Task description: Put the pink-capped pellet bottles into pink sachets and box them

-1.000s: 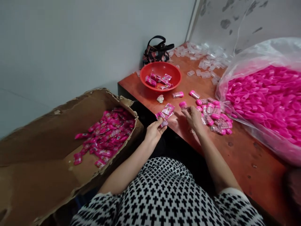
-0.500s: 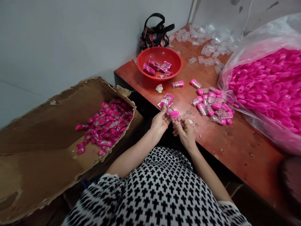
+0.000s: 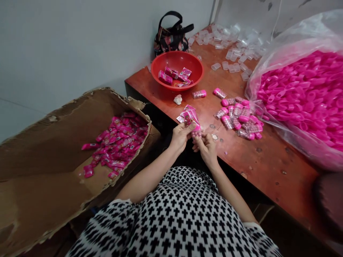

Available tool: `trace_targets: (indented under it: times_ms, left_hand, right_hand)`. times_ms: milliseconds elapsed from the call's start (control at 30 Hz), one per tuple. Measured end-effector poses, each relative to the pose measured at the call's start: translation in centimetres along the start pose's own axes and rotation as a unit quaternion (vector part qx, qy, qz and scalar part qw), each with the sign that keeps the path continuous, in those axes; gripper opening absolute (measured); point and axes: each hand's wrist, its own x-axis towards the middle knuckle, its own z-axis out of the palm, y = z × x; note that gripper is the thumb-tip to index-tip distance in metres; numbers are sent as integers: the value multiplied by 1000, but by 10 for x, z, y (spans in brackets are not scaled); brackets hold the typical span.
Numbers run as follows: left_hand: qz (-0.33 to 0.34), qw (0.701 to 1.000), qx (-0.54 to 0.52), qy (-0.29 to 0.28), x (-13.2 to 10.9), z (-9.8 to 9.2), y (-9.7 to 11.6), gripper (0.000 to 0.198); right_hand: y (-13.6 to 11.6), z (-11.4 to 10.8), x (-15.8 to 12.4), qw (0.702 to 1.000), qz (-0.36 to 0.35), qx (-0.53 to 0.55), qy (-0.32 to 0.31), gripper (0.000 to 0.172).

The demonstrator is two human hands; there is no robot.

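Observation:
Above the table's front edge, my left hand (image 3: 179, 138) is closed on a few flat pink printed wrappers (image 3: 189, 115), fanned out beyond its thumb. My right hand (image 3: 207, 148) pinches the lower end of a small clear candy bottle (image 3: 196, 133) holding pink balls. The bottle's upper end meets one of the wrappers by my left thumb; how far it sits inside cannot be made out. To the right lies a pile of similar pink-capped candy bottles (image 3: 238, 113).
A red bowl (image 3: 198, 76) holds pink packs and wrappers. A torn cardboard box (image 3: 64, 139) on the left contains wrapped packs (image 3: 118, 142). Clear empty containers (image 3: 233, 46) are scattered at the back. A plastic bag of pink caps (image 3: 305, 92) stands right, near a handbag (image 3: 171, 41).
The bottle's pink cap, apart from the wrappers before, now meets a wrapper. My left thumb has come over onto them, and my hands are closer together. The view has shifted slightly.

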Motion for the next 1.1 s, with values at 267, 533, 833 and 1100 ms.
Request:
trace_targets:
  times_ms: [267,533,833,1100]
  left_hand:
    - [-33,998,50,-18,2,-3,-2,31]
    - [10,993,116,3,5,-1,-3,27]
    - [-19,996,83,7,4,5,2,31]
    - [-50,994,91,-44,-2,4,-3,30]
  right_hand:
    - [4,-1,3,999,6,31,-3,27]
    - [-1,-1,7,999,-10,23,35,28]
    - [-3,-1,7,999,17,43,9,30]
    - [-5,3,6,988,65,141,6,30]
